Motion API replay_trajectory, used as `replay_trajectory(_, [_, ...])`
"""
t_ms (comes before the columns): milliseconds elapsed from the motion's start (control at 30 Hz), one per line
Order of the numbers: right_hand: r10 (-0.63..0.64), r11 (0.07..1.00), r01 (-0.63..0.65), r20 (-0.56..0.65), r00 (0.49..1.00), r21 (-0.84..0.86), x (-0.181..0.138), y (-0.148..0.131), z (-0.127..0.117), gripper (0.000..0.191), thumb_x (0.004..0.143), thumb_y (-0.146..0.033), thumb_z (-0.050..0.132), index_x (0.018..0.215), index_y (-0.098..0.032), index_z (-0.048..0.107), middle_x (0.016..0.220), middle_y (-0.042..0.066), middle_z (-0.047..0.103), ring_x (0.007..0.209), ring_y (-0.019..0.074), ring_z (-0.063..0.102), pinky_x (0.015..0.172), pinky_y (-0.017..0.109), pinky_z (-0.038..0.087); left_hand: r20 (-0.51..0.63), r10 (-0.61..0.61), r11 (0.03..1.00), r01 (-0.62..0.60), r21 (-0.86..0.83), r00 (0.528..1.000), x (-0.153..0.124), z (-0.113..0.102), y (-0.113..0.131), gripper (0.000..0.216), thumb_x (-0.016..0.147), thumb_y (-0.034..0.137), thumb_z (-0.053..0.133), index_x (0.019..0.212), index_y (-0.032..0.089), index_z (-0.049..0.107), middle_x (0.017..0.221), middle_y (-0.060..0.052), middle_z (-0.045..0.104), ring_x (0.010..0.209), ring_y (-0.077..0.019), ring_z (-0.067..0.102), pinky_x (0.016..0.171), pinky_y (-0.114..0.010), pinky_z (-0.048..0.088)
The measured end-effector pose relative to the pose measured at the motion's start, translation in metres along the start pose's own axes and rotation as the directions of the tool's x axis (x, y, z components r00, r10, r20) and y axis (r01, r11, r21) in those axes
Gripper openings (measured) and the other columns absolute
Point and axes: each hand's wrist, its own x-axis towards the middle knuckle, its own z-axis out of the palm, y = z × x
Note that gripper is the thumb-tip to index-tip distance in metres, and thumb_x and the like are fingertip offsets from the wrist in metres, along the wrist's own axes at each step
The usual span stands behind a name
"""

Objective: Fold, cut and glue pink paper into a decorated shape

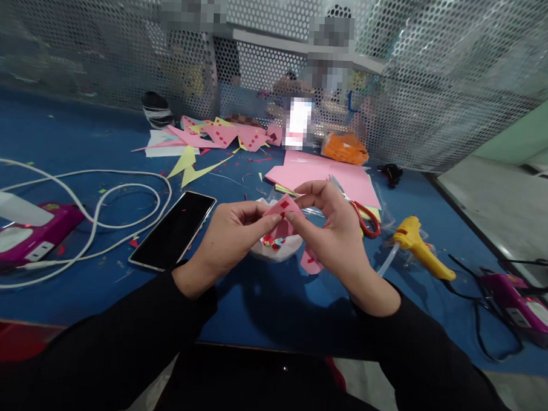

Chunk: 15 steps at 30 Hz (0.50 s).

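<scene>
Between both hands is a folded piece of pink paper (pixel 285 203) with small red squares on it. My left hand (pixel 227 231) pinches its left side between thumb and fingers. On the other side, my right hand (pixel 334 235) has its thumb on the paper and its fingers curled behind. Just below the paper stands a small pale bowl (pixel 272 257) holding tiny red, yellow and blue paper bits (pixel 275 242), partly hidden by the hands. A further piece of pink paper (pixel 311 261) with a red mark shows under my right wrist.
Red-handled scissors (pixel 368 219) lie by pink sheets (pixel 329 177). At right are a yellow glue gun (pixel 420 248) and a purple power strip (pixel 519 307). A phone (pixel 175 228), white cable (pixel 94 222) and another purple strip (pixel 32 234) occupy the left. Perforated metal (pixel 271 66) rises behind.
</scene>
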Motion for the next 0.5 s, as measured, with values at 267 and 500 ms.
replay_trajectory(267, [0.073, 0.995, -0.073, 0.003, 0.997, 0.066, 0.0008, -0.0036, -0.0009, 0.028, 0.078, -0.025, 0.068, 0.103, -0.02, 0.058, 0.082, -0.001, 0.068, 0.075, 0.0162, 0.065, 0.072, 0.035, 0.051, -0.028, -0.021, 0.999, 0.02, -0.042, 0.999, -0.0008, 0.0018, 0.0041, 0.012, 0.076, 0.031, 0.077, 0.075, 0.019, 0.078, 0.072, 0.0, 0.074, 0.065, -0.0117, 0.06, 0.065, -0.024, 0.046])
replay_trajectory(500, [0.123, 0.986, -0.127, 0.039, 0.992, 0.107, 0.0022, -0.0054, -0.0022, 0.032, 0.076, -0.027, 0.069, 0.105, -0.019, 0.059, 0.086, 0.002, 0.068, 0.081, 0.0174, 0.065, 0.07, 0.034, 0.052, -0.024, -0.03, 0.995, 0.028, -0.092, 0.999, 0.0001, 0.0019, 0.0031, 0.01, 0.078, 0.029, 0.076, 0.073, 0.02, 0.078, 0.073, 0.001, 0.075, 0.065, -0.0111, 0.062, 0.067, -0.023, 0.049])
